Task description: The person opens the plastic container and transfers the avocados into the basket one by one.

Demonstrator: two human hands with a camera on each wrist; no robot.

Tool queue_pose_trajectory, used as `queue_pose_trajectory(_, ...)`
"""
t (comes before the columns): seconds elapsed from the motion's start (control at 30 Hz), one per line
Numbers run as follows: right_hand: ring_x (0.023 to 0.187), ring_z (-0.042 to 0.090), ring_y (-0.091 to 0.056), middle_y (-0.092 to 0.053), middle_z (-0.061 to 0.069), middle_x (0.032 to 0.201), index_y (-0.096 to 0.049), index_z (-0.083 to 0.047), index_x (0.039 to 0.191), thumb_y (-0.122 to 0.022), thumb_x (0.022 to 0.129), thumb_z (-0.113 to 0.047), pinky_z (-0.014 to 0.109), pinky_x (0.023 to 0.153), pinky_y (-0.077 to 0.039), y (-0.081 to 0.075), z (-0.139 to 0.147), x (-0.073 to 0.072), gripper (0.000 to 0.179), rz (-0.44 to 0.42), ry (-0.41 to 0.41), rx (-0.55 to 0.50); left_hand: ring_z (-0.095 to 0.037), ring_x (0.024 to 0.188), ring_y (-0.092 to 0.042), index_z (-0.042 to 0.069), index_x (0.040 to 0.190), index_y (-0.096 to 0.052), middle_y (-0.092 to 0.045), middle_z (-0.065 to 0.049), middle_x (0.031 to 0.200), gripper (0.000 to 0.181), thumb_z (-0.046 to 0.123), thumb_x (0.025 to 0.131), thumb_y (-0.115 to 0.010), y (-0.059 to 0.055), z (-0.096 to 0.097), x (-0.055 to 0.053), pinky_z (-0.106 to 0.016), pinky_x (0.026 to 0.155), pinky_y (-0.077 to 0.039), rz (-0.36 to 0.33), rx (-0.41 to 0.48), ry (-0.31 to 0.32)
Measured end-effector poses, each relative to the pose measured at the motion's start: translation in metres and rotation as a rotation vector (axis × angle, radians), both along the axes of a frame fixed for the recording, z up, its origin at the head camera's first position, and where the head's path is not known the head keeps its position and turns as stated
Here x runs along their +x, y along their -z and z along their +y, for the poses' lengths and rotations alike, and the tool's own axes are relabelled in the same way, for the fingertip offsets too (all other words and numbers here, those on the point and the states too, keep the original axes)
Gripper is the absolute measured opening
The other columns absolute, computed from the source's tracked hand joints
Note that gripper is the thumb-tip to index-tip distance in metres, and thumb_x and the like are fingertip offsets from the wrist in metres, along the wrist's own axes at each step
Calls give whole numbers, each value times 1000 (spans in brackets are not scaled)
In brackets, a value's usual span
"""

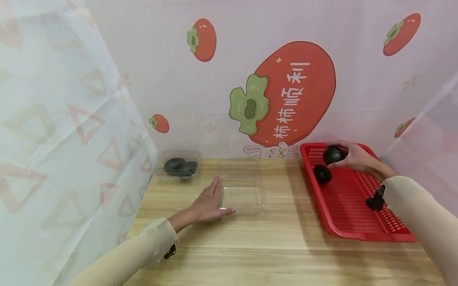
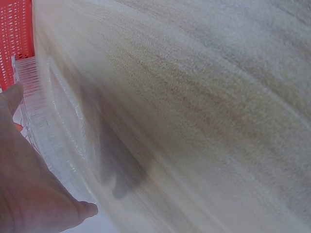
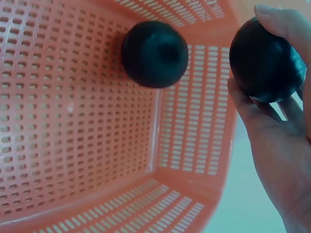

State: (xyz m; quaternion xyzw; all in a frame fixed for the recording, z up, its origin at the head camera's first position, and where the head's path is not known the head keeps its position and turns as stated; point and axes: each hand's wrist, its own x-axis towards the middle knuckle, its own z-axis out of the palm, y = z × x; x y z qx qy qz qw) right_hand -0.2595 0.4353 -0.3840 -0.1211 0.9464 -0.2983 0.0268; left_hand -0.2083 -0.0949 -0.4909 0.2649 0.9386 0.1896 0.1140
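Note:
At the back of the red basket, my right hand (image 1: 358,158) grips a dark, roundish avocado (image 1: 333,155), its thumb and fingers curved around the sides. In the right wrist view that avocado (image 3: 266,60) is above the basket's rim. A second avocado (image 1: 323,174) lies inside, by the basket's left wall. My left hand (image 1: 209,202) rests along the left side of a clear plastic clamshell box (image 1: 243,198), fingers straight and thumb stretched along its front edge. The box stands open, its lid part (image 1: 239,171) toward the wall.
The red perforated basket (image 1: 350,202) occupies the right side of the wooden table (image 1: 250,254). Back left is another clear box (image 1: 195,154) with dark avocados inside. A printed cloth (image 1: 222,91) hangs behind the table, and more cloth encloses both sides.

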Motion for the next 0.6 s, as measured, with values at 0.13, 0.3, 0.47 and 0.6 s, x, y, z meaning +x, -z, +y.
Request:
queue_pose_trajectory(0.13,124,30,-51,-55,25,148,-53,-2,151,-91,85,-17,54,98,-48,5,8,-3,78,-2,-4,15,-33,164,1,-3,167,5,8,-22,176,120,71,98,-59,0,0,-1,-55,130,-14,4,-5,-3)
queue_pose_trajectory(0.3,132,44,-46,-50,30,152,-51,1,151,-90,86,-15,69,102,-44,10,16,-4,78,-28,-14,9,-33,164,0,-4,167,3,7,-23,176,119,71,98,-59,2,0,-1,-55,130,-15,15,1,-5)
queue_pose_trajectory(0.47,128,42,-47,-52,30,148,-51,0,150,-90,87,-17,61,99,-49,16,23,-3,77,-65,-14,-13,-35,164,-2,-4,167,2,6,-23,176,120,71,97,-60,1,-1,0,-56,130,-16,13,9,-2)
queue_pose_trajectory(0.6,125,40,-49,-54,30,144,-52,3,149,-91,85,-17,51,94,-52,23,28,-3,77,-57,-11,6,-36,164,-4,-5,167,2,4,-25,176,120,71,97,-59,2,-2,0,-58,129,-17,18,28,6)
